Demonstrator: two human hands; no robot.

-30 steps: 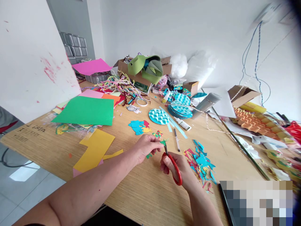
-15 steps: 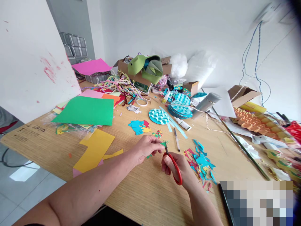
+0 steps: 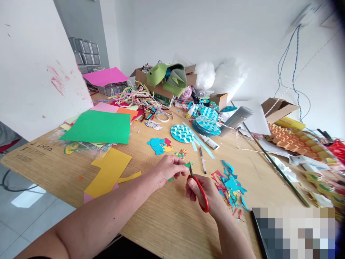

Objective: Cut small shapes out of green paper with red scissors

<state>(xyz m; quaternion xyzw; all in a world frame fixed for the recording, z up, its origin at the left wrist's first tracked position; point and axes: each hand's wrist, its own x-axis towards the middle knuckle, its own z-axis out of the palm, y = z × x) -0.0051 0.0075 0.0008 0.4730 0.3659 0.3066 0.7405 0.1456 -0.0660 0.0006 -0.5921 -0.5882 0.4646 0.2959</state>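
Between the thumb and fingers of my left hand is a small piece of green paper. My right hand is closed round the red handles of a pair of scissors, whose dark blades meet the green paper. Beyond my hands lie small colourful paper bits and blue fish cutouts with red and yellow ones beside them. Right of the scissors is a heap of blue and red paper scraps. A pen lies just past my right hand.
Green and yellow paper sheets lie on the left of the table. Patterned blue discs, a glue bottle and a grey cylinder stand or lie farther back. A long green stick crosses the right side.
Almost nothing differs. Both hands, the scissors and the green paper stay in nearly the same place.
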